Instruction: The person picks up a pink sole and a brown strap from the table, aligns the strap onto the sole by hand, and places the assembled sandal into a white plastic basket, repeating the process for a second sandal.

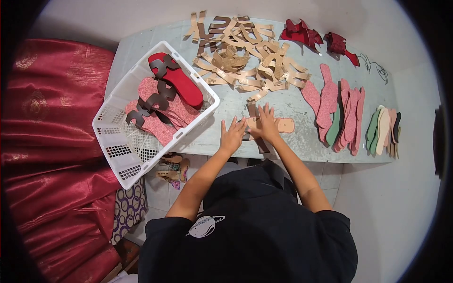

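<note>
A tan insole (286,125) lies flat near the table's front edge, with a dark brown strap (252,109) crossing it; the strap's ends stick out above and below. My left hand (232,135) rests at the insole's left end, fingers spread and fingertips touching the strap area. Across the middle of the insole lies my right hand (268,126), its fingers stretched out and pressing down beside the strap. Both hands cover much of the insole and strap, so how these two are joined is hidden.
A white plastic basket (213,100) at left holds a red sandal (181,85), pink soles and brown straps. Behind my hands lies a pile of beige straps (236,61). Pink soles (326,106), green and cream soles (383,127) and red straps (302,35) lie rightward.
</note>
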A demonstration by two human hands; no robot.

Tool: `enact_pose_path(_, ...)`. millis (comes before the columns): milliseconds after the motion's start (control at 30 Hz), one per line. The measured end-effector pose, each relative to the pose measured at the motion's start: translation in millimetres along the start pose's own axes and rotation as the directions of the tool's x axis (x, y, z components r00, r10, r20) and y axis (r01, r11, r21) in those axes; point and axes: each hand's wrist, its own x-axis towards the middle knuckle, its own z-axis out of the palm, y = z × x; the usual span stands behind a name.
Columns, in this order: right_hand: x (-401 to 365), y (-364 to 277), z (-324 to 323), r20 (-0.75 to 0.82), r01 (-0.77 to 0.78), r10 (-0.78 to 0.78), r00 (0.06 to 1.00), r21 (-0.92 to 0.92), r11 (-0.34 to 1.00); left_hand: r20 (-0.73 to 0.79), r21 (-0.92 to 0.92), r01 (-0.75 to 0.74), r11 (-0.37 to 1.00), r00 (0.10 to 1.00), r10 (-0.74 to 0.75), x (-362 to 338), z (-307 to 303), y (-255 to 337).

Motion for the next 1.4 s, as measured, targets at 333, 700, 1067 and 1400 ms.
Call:
enact_pose_path(333, 62, -1, -18, -0.105, 0.426, -0.432, 0.896, -0.077, 0.902, -0.022, 0.046, 0.038, 0.998, 0.999, -0.037, -1, -2, 3)
enact_pose_path(700, 53, -2, -32, 0.012, 0.353, -0.353, 0.935, -0.062, 0.933, 0.003, 0.082, 0.031, 0.996, 1.000, -0.031, -1, -1, 2)
enact_pose_path(1067, 36, 9, -29, 0.160, 0.372, -0.376, 0.913, 0.057, 0.927, -0.042, 0.093, 0.037, 0.995, 0.999, -0.033, -1, -1, 2)
enact_pose_path(1400, 11, 12, -18, 0.055, 0.378, -0.385, 0.921, 0.099, 0.920, -0.018, 0.017, 0.061, 0.998, 0.998, -0.060, -2, -2, 1)
